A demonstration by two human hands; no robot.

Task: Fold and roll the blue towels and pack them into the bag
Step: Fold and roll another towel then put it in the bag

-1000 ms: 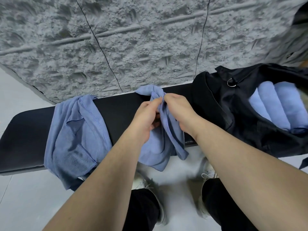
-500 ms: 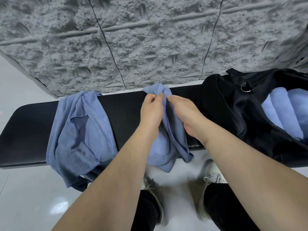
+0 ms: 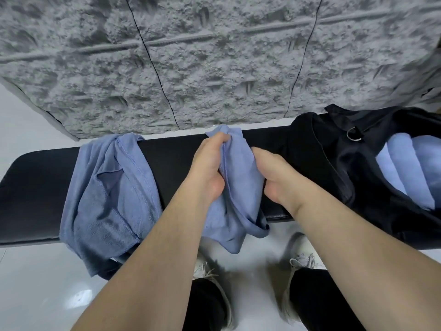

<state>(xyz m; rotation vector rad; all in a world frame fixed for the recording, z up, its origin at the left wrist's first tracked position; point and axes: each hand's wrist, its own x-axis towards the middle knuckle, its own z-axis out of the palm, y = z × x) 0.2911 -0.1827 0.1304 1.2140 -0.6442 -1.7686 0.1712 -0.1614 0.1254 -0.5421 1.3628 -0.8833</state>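
Pale floor tiles [image 3: 35, 283] underfoot, left hand [image 3: 210, 163] and right hand [image 3: 269, 173] both gripping a crumpled blue towel [image 3: 241, 187] draped over the bench [image 3: 35, 187] front edge, more towels [image 3: 112, 194] heaped left, open black bag [image 3: 334, 163] holding rolled towels [image 3: 405, 170] right.

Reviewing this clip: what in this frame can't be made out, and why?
- Black bag, head view: right side cut off by the frame edge, so the count of rolled towels inside is uncertain.
- Right hand: fingertips buried in the held towel.
- Towel heap at left: bunched; one towel or several, unclear.
- Bench: legs hidden.
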